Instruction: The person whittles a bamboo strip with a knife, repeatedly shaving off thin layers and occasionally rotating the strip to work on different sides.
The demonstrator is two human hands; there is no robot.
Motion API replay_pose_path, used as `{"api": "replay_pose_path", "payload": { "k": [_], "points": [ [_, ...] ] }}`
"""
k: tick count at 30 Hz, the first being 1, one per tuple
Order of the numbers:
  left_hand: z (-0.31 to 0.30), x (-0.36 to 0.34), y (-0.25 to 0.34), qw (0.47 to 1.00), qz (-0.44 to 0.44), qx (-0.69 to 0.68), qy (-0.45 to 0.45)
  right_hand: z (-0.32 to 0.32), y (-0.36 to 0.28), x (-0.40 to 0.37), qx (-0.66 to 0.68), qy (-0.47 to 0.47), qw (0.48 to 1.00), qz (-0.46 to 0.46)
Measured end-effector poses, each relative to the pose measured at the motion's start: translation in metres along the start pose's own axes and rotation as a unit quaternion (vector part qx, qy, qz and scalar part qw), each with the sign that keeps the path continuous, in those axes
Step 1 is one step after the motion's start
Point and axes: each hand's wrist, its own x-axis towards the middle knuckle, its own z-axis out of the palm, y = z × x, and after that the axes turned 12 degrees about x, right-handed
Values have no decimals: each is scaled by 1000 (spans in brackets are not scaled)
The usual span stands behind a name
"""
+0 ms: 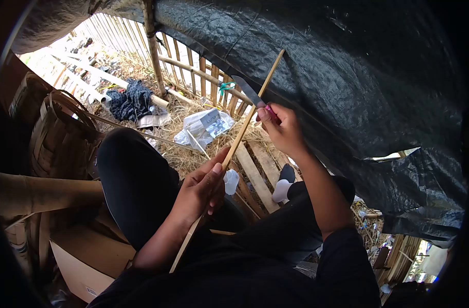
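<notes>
My left hand [203, 187] grips a long thin bamboo strip [245, 123] near its middle; the strip runs from my lap up to the right, toward the black tarp. My right hand [282, 128] is closed on the red handle of a knife [249, 92]. Its grey blade points up and left and lies against the strip just above my left hand. Both hands are over my knees, which are in black trousers.
A black tarp [347, 77] hangs at right over a bamboo fence [193, 66]. Woven baskets [60, 133] stand at left, a cardboard box [85, 256] below them. Straw, a plastic bag [203, 126], dark cloth [132, 100] and wooden slats [257, 174] lie on the ground.
</notes>
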Motion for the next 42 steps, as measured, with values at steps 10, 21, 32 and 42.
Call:
{"api": "replay_pose_path", "payload": {
  "k": [10,21,32,42],
  "points": [
    [2,-5,1,996,-44,-27,-78,-10,12,10,60,67,996,28],
    [0,-6,-1,986,-65,-34,-150,-23,1,12,-81,113,990,15],
    [2,-3,-2,991,-18,132,-18,-28,20,13,-150,46,986,61],
    [2,-5,-3,989,-13,145,12,-17,26,6,-95,27,991,85]
  ]
}}
